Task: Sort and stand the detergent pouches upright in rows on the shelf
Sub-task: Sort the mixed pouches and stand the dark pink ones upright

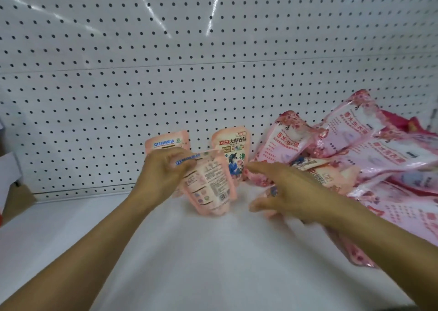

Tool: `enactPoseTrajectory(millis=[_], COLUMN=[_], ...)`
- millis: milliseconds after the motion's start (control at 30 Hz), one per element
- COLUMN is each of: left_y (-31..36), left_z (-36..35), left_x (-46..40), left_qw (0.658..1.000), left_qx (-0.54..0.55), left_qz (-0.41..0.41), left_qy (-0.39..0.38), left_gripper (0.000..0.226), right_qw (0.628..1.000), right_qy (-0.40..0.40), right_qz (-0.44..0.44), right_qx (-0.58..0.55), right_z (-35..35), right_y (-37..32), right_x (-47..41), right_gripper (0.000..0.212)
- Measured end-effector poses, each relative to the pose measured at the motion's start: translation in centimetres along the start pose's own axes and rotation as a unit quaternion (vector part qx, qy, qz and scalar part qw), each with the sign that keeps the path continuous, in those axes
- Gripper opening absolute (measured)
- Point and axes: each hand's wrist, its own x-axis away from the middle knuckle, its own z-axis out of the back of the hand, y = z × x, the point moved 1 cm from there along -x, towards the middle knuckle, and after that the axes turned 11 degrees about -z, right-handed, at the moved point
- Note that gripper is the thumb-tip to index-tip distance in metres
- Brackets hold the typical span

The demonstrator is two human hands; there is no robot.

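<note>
Two small pouches stand mid-frame; our left hand pinches a third pouch, right hand spread; pile at right remains.

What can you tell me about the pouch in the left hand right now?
The held pouch is small, glossy, peach-pink plastic, its back facing the camera with printed text and a barcode. The left hand pinches its top left corner. It stands slightly tilted, its base on or near the white shelf, before two upright pouches.
</note>
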Motion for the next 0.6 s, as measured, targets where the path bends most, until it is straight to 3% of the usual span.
enactPoseTrajectory(millis=[67, 133, 233, 367, 467, 533, 600], left_y=[-0.7, -1.5, -2.5, -3.1, -1.9, 0.3, 2.9], left_z=[1.2, 2.4, 3.4, 3.9, 3.1, 1.1, -2.0], left_x=[-0.8, -1.4, -2.0, -2.0, -1.1, 0.3, 2.3], left_qw=[0.999, 0.995, 0.98, 0.968, 0.93, 0.939, 0.976], left_qx=[-0.033, -0.081, -0.19, -0.232, -0.356, -0.316, -0.179], left_qz=[0.021, 0.04, 0.058, 0.086, 0.007, -0.088, -0.123], left_qy=[0.037, 0.048, 0.028, 0.048, 0.087, 0.099, -0.008], left_gripper=[0.011, 0.012, 0.02, 0.033, 0.05, 0.049, 0.056], right_qw=[0.984, 0.962, 0.957, 0.946, 0.933, 0.931, 0.933], right_qy=[-0.012, -0.017, -0.008, 0.044, 0.139, 0.184, 0.197], right_qz=[-0.012, -0.008, 0.001, 0.045, 0.078, 0.098, 0.119], right_qx=[0.177, 0.273, 0.29, 0.317, 0.323, 0.301, 0.277], right_z=[1.2, 1.3, 1.2, 1.3, 1.3, 1.9, 2.5], right_y=[1.6, 3.3, 4.5, 5.1, 5.8, 5.5, 4.2], right_x=[0.8, 1.4, 1.9, 1.6, 1.0, 0.7, 0.6], right_gripper=[0.083, 0.075, 0.054, 0.038, 0.019, 0.019, 0.027])
